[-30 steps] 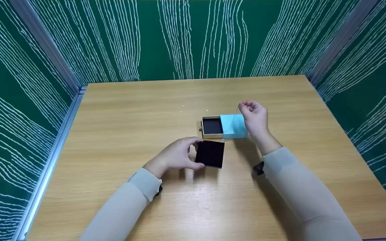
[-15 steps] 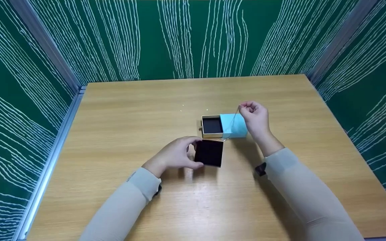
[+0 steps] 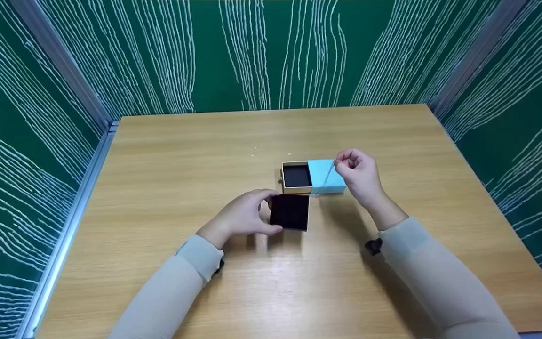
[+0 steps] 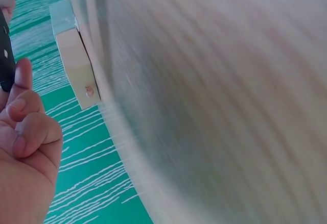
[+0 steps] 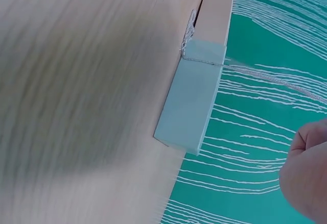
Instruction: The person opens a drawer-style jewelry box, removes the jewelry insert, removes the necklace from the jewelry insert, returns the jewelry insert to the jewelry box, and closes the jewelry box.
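My left hand (image 3: 240, 216) grips a square black pad (image 3: 290, 212) by its left side, thumb below and fingers above, holding it over the table. A thin silver chain (image 5: 286, 83) is pinched in my right hand (image 3: 361, 179). It slants down past the front of a light-blue box sleeve (image 5: 189, 99), and its lower end lies bunched on the table beside the box. A drawer (image 3: 297, 190) with a black inside sticks out leftward from the sleeve, about half open. In the left wrist view the drawer shows a small knob (image 4: 89, 91).
The wooden table (image 3: 181, 155) is bounded by green walls (image 3: 214, 56) with white wavy lines. Several tiny pale specks (image 3: 255, 148) lie on the tabletop behind the box. Metal rails (image 3: 73, 202) run along the left edge.
My right hand has come down a little toward me with the chain. My left hand and the black pad have shifted slightly left and away from me. The box stays put.
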### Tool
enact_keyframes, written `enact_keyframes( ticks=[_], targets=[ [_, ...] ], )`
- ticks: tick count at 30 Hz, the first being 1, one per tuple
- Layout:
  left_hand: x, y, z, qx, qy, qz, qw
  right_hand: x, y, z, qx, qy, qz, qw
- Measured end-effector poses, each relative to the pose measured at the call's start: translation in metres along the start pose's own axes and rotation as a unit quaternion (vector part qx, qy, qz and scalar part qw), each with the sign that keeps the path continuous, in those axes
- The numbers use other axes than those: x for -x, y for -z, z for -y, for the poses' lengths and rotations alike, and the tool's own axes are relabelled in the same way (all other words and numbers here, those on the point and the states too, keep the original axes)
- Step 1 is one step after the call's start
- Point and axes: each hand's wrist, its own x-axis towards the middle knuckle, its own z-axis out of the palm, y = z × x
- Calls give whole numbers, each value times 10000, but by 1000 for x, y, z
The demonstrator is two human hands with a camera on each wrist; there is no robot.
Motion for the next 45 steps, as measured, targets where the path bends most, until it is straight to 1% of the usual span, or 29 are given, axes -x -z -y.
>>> enact_keyframes(
  ticks=[5,11,14,19,21,25,29,37,41,45],
  targets=[
    [0,1,1,-53,-1,-25,10000,10,4,3,181,11,323,9993],
    [0,2,3,-99,18,-51,9999,22,10,2,290,-29,534,9981],
    [0,2,4,-109,1,-102,9999,26,11,0,475,-77,795,9957],
    [0,3,5,-111,-52,-152,9998,31,14,-6,984,-68,1398,9853],
    [0,3,5,-117,-64,-168,9998,33,14,-8,1149,-4,1547,9813],
    [0,3,6,-113,-3,-234,9997,34,13,-15,1335,81,1736,9757],
    [0,4,6,-115,110,-309,9994,34,12,-23,1616,115,1954,9673],
    [-3,5,9,-75,107,-420,9990,32,10,-35,2147,-93,2289,9494],
    [-3,7,10,-102,192,-436,9988,31,10,-37,2469,-168,2417,9382],
    [-3,8,10,-121,257,-435,9986,30,10,-38,2616,-192,2562,9303]
  ],
)
